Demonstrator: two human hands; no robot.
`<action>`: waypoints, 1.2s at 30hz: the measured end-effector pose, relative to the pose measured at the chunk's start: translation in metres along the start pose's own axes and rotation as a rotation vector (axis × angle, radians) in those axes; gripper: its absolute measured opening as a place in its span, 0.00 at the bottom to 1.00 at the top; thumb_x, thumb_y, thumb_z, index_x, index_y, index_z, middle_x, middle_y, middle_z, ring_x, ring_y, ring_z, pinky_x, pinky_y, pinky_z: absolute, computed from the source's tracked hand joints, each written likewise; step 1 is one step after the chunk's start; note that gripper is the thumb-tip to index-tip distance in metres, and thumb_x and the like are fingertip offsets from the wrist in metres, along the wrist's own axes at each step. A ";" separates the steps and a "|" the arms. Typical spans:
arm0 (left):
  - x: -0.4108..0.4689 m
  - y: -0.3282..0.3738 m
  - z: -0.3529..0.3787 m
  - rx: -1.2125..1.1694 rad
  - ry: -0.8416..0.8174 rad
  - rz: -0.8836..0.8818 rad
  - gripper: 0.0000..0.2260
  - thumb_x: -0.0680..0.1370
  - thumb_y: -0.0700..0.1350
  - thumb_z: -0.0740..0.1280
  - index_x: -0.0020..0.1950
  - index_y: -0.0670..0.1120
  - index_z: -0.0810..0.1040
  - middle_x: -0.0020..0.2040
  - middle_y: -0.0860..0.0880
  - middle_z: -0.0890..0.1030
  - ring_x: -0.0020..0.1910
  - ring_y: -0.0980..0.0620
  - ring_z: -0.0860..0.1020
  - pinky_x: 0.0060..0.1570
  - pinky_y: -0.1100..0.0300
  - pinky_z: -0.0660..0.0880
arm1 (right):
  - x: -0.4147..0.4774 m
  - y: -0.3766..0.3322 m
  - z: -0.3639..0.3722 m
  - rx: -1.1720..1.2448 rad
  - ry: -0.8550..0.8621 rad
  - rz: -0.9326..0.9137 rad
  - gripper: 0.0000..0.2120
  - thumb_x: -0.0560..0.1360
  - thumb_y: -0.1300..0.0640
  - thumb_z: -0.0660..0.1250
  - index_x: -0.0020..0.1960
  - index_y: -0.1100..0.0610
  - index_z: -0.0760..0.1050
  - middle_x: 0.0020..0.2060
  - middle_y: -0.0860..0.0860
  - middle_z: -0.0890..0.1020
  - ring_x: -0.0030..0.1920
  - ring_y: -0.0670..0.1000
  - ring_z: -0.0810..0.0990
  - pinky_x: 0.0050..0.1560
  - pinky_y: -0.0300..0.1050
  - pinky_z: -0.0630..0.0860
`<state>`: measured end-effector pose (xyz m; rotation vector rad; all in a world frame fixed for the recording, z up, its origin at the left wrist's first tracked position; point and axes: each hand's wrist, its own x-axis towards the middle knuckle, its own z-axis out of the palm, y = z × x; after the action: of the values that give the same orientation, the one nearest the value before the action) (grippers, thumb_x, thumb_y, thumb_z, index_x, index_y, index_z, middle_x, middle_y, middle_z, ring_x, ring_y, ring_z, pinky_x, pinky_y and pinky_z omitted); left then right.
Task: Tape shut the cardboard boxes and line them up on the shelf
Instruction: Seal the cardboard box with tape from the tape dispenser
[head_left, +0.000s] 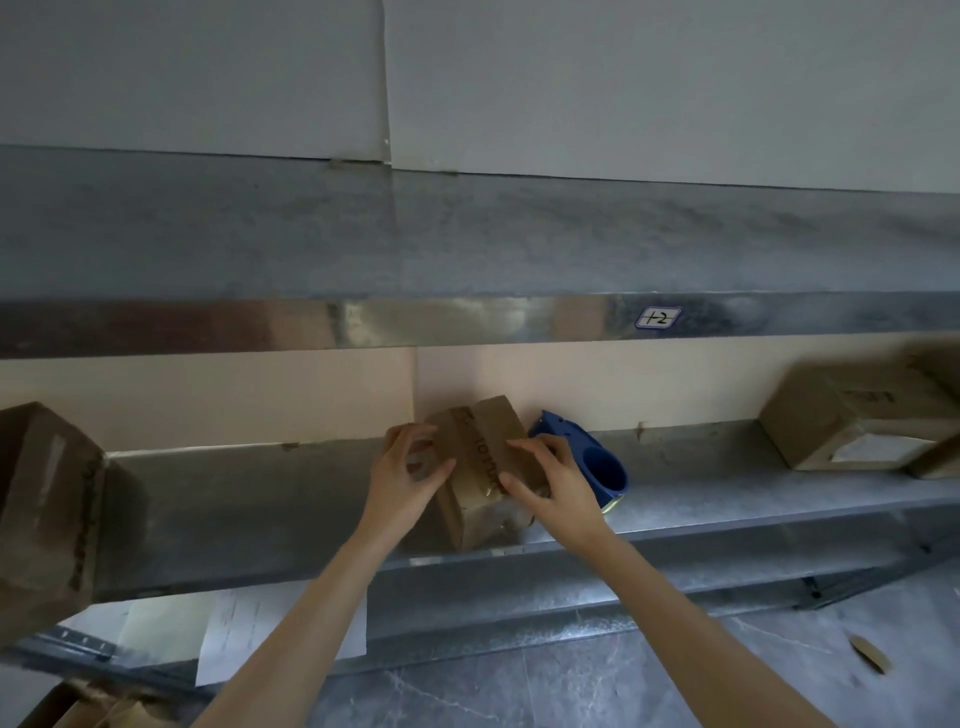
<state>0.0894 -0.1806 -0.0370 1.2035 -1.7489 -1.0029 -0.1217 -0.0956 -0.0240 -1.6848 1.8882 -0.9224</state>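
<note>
A small brown cardboard box (480, 452) with dark writing on top stands on the metal shelf (249, 499), clear tape along its top seam and down its front. My left hand (408, 470) grips its left side, thumb curled over the top edge. My right hand (550, 480) grips the right side, fingers wrapped over the top. A blue tape dispenser (592, 460) lies on the shelf just behind and right of my right hand, touched by neither hand.
A larger cardboard box (44, 514) stands at the shelf's left end. Two more boxes (857, 426) sit at the right end. An upper shelf (467, 244) with a label (658, 317) overhangs. Paper sheets (234, 623) hang below the shelf; grey floor lies beneath.
</note>
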 end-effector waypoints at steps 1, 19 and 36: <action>0.001 0.001 0.002 -0.006 -0.008 -0.010 0.17 0.73 0.44 0.76 0.59 0.49 0.77 0.60 0.52 0.73 0.54 0.59 0.78 0.52 0.71 0.74 | 0.000 -0.001 0.000 -0.003 -0.001 0.010 0.22 0.77 0.40 0.65 0.68 0.44 0.69 0.66 0.46 0.66 0.60 0.46 0.73 0.57 0.45 0.77; -0.023 0.010 -0.015 0.762 0.116 0.138 0.27 0.78 0.63 0.63 0.73 0.50 0.70 0.70 0.50 0.75 0.67 0.48 0.75 0.66 0.50 0.70 | 0.025 0.049 -0.035 -0.569 -0.254 0.215 0.30 0.82 0.46 0.56 0.79 0.45 0.45 0.68 0.60 0.71 0.59 0.60 0.76 0.51 0.50 0.77; -0.045 0.033 0.005 0.868 0.167 0.006 0.29 0.78 0.63 0.62 0.74 0.48 0.70 0.72 0.49 0.73 0.71 0.48 0.70 0.69 0.49 0.66 | 0.050 0.071 -0.046 -0.131 -0.342 0.235 0.38 0.77 0.62 0.65 0.78 0.45 0.48 0.63 0.61 0.76 0.47 0.66 0.80 0.43 0.59 0.79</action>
<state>0.0848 -0.1286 -0.0166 1.7247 -2.1068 -0.0780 -0.2110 -0.1335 -0.0390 -1.5332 1.8873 -0.3979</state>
